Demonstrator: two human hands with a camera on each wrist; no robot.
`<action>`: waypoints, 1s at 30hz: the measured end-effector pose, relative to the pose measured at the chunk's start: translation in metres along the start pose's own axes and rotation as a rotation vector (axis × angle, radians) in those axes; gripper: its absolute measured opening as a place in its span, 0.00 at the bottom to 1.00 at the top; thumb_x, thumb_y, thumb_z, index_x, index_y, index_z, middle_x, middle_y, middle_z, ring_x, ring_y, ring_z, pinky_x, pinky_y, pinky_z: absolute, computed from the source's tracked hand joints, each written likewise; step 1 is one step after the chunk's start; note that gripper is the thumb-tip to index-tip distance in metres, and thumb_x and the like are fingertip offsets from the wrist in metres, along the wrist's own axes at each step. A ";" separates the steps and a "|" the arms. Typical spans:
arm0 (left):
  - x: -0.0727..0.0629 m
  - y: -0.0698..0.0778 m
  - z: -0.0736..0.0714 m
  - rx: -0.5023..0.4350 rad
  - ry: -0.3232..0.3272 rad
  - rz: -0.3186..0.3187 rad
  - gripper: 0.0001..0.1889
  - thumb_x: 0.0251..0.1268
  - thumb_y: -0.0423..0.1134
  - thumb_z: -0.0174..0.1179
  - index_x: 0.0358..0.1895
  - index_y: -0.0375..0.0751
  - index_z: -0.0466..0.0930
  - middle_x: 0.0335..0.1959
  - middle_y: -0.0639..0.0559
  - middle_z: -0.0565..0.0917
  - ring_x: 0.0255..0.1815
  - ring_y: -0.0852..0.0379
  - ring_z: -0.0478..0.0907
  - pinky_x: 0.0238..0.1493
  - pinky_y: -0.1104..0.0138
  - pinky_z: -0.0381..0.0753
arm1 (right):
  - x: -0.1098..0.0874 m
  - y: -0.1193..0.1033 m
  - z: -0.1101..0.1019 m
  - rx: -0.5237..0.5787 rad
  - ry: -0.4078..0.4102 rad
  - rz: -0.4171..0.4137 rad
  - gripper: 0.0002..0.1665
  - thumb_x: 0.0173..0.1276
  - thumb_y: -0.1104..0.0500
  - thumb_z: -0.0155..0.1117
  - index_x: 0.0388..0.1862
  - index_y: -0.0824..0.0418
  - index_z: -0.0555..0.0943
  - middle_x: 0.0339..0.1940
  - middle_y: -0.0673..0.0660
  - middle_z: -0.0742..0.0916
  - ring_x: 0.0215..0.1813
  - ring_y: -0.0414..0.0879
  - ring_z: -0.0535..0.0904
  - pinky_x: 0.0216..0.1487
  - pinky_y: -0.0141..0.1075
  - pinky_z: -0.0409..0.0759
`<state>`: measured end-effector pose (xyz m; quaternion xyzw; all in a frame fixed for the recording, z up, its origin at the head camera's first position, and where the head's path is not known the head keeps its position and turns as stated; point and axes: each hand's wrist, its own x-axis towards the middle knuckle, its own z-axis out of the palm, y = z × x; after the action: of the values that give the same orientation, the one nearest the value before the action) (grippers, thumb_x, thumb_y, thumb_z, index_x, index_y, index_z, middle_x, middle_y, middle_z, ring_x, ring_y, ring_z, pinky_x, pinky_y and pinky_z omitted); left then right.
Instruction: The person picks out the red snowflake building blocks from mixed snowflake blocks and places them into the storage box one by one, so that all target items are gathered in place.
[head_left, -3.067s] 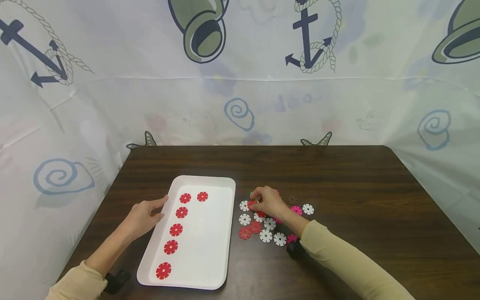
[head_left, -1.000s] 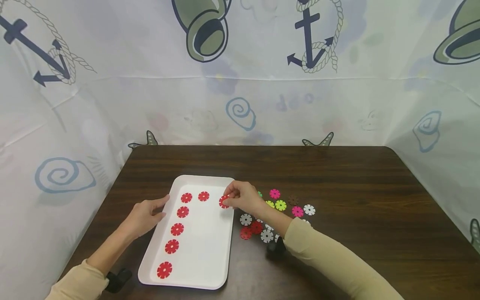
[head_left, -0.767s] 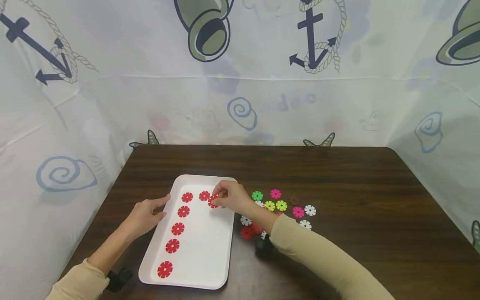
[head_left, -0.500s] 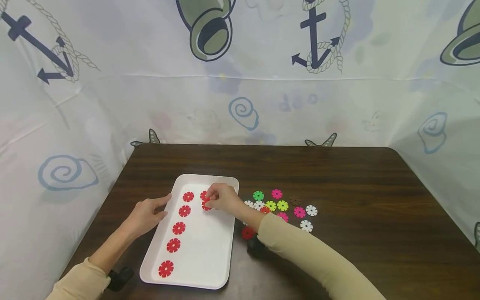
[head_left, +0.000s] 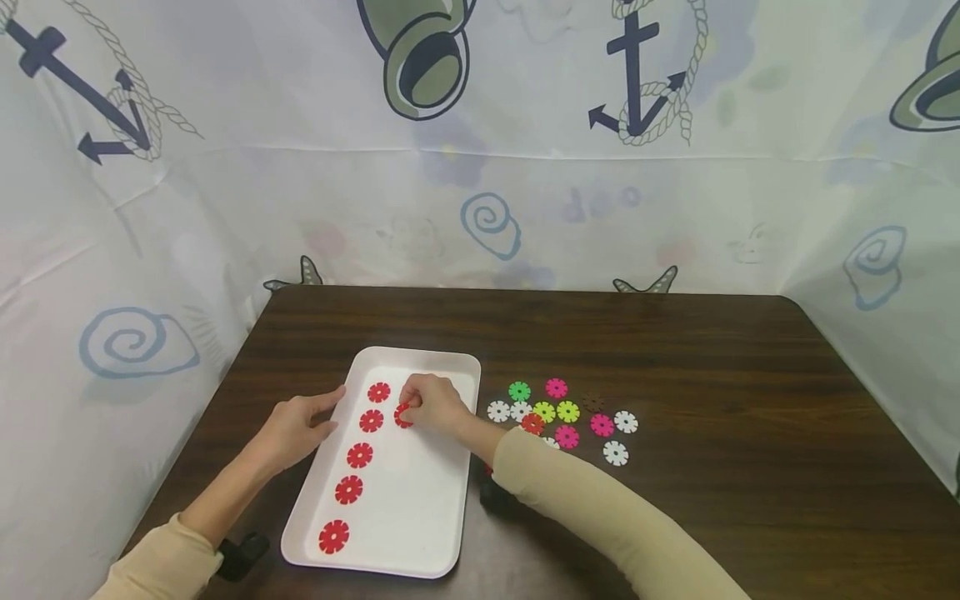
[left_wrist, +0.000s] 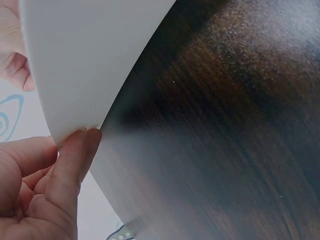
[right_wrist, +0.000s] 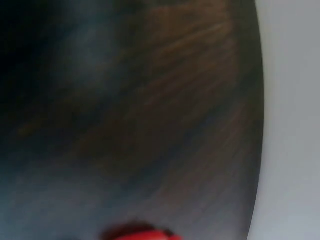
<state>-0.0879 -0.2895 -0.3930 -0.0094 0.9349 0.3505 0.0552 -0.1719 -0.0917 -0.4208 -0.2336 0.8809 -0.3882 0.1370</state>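
Observation:
A white tray [head_left: 420, 533] lies on the table with a column of several red notched discs [head_left: 359, 456] along its left side. My left hand [head_left: 296, 429] holds the tray's left rim; in the left wrist view, the thumb and fingertips of that hand [left_wrist: 50, 175] meet at the edge. Over the tray's upper part, my right hand [head_left: 435, 404] pinches a red notched disc [head_left: 402, 416] beside the second disc of the column. The hand covers the spot where another red disc lay at the top. The right wrist view is blurred and shows no fingers.
Right of the tray lie loose notched discs: white [head_left: 616, 453], pink [head_left: 567, 437], yellow-green [head_left: 568, 411], green [head_left: 519, 391], red [head_left: 532, 423] and brown [head_left: 593, 402]. The right sleeve [head_left: 600, 500] hides part of this group. A patterned curtain [head_left: 555, 217] hangs behind the dark wooden table [head_left: 712, 375].
My right hand took a red disc from the loose group and carried it left over the tray, beside the column. The left hand stays at the tray's rim.

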 end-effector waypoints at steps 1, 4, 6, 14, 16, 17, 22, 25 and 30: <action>0.000 0.000 0.000 0.000 0.000 0.000 0.31 0.59 0.28 0.61 0.67 0.29 0.62 0.58 0.26 0.72 0.41 0.37 0.83 0.35 0.57 0.86 | 0.000 0.000 0.000 -0.010 0.006 -0.007 0.06 0.56 0.63 0.71 0.30 0.60 0.80 0.21 0.49 0.81 0.25 0.37 0.71 0.29 0.22 0.71; 0.000 -0.001 0.001 0.004 -0.001 0.000 0.31 0.59 0.28 0.61 0.67 0.29 0.62 0.59 0.26 0.72 0.41 0.37 0.83 0.36 0.57 0.86 | 0.001 0.000 0.002 -0.020 0.019 -0.009 0.06 0.57 0.63 0.70 0.31 0.60 0.80 0.22 0.49 0.81 0.26 0.37 0.72 0.30 0.22 0.71; 0.001 -0.001 0.001 0.003 -0.002 0.000 0.31 0.60 0.28 0.61 0.67 0.29 0.62 0.59 0.26 0.72 0.41 0.37 0.83 0.36 0.57 0.86 | 0.001 0.001 0.003 -0.021 0.026 0.000 0.06 0.57 0.63 0.70 0.31 0.59 0.80 0.23 0.49 0.81 0.27 0.37 0.72 0.31 0.22 0.72; 0.001 -0.001 0.001 0.009 -0.003 0.003 0.31 0.60 0.29 0.61 0.67 0.29 0.61 0.59 0.26 0.72 0.43 0.36 0.83 0.37 0.56 0.85 | 0.001 0.004 0.007 -0.023 0.044 0.015 0.06 0.57 0.62 0.70 0.32 0.59 0.80 0.25 0.49 0.81 0.29 0.37 0.72 0.33 0.22 0.73; 0.001 -0.001 0.001 0.004 -0.005 0.000 0.31 0.60 0.29 0.61 0.67 0.29 0.61 0.59 0.26 0.72 0.43 0.36 0.83 0.36 0.56 0.85 | 0.001 0.005 0.007 -0.020 0.047 0.015 0.06 0.57 0.62 0.70 0.32 0.59 0.80 0.25 0.49 0.81 0.29 0.37 0.72 0.33 0.22 0.74; 0.001 -0.001 0.001 0.001 -0.005 -0.001 0.31 0.60 0.29 0.60 0.67 0.29 0.61 0.59 0.26 0.72 0.43 0.36 0.83 0.36 0.57 0.85 | 0.001 0.005 0.007 -0.019 0.048 0.015 0.06 0.57 0.62 0.70 0.32 0.59 0.80 0.26 0.49 0.81 0.29 0.37 0.72 0.33 0.22 0.74; 0.001 -0.001 0.002 -0.003 -0.006 -0.001 0.31 0.60 0.28 0.60 0.67 0.30 0.61 0.58 0.26 0.72 0.42 0.37 0.83 0.36 0.57 0.86 | 0.000 0.005 0.008 -0.019 0.055 0.009 0.06 0.57 0.63 0.70 0.33 0.60 0.80 0.27 0.50 0.81 0.30 0.38 0.72 0.34 0.23 0.74; 0.001 -0.002 0.001 0.006 -0.003 0.004 0.31 0.60 0.29 0.60 0.67 0.30 0.61 0.59 0.26 0.72 0.42 0.36 0.83 0.36 0.56 0.85 | -0.001 0.005 0.008 -0.022 0.059 0.005 0.07 0.57 0.63 0.70 0.33 0.60 0.80 0.27 0.50 0.81 0.31 0.38 0.72 0.34 0.23 0.74; 0.001 -0.001 0.001 0.007 -0.004 0.008 0.31 0.60 0.29 0.60 0.67 0.30 0.61 0.59 0.26 0.72 0.43 0.36 0.83 0.36 0.56 0.85 | -0.001 0.004 0.008 -0.026 0.066 -0.006 0.07 0.57 0.64 0.70 0.33 0.61 0.80 0.27 0.51 0.81 0.31 0.39 0.72 0.34 0.24 0.74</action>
<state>-0.0887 -0.2896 -0.3949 -0.0050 0.9361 0.3473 0.0557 -0.1691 -0.0937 -0.4293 -0.2251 0.8891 -0.3848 0.1038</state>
